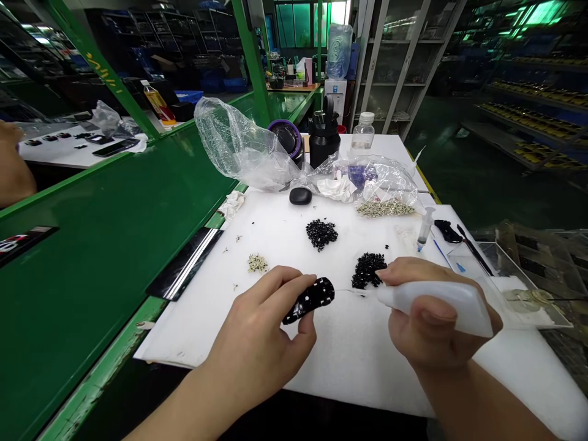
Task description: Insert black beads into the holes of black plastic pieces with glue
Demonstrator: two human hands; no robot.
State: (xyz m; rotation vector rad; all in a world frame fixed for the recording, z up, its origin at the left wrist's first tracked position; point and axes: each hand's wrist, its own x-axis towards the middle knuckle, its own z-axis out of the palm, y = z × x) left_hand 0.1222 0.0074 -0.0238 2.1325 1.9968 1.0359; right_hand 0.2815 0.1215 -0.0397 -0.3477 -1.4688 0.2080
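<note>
Between its thumb and fingers, my left hand grips a glossy black curved piece dotted with small white spots. My right hand is wrapped around a white squeeze bottle with a thin nozzle. The nozzle points left, its tip at or just short of the black piece's right end; I cannot tell whether they touch. Just behind the nozzle lies a pile of small black bits. A second black pile sits farther back, and a small pile of pale bits lies left of it.
A clear plastic bag with pale bits spreads along the back, near a black oval object and a black bottle. On the right are a syringe and a clear tray. A green conveyor runs along the left; another person's arm is beyond.
</note>
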